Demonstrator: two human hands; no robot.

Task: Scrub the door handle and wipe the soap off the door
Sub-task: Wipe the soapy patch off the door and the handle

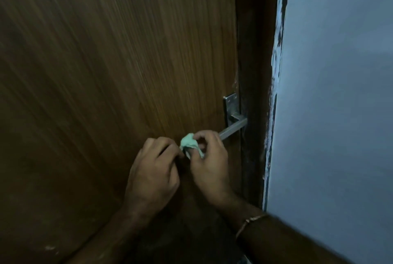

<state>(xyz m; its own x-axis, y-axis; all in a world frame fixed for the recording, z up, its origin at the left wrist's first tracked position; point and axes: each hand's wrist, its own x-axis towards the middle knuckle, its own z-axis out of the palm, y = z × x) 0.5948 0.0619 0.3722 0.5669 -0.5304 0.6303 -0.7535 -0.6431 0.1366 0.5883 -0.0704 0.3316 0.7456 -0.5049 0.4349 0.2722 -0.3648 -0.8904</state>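
We have both hands at the free end of the door handle, a square-section metal lever that runs out from its plate near the closing edge of the brown wooden door. Our right hand pinches a small wad of pale green cloth against the lever's tip, fingers curled over it. Our left hand sits just beside it, fingers bent inward toward the same spot; whether they grip the cloth, the handle end or nothing we cannot tell, since the fingertips are hidden.

The cloth looks soft, light and limp, so we judge it will bunch and slide unless we keep it wrapped snugly round the bar. If it is soapy, as the task suggests, it will be slippery on smooth metal, and a firm wraparound pinch should serve better than a loose fingertip hold. The lever is stiff and fixed at its pivot, but it probably swings down under pressure, so we should steady it with one hand while the other rubs along its length toward the plate. The square edges may snag the cloth, and the corner where bar meets plate will need a folded edge pushed in.

The dark frame and pale wall stand to the right. No soap is plainly visible on the door in this dim light.
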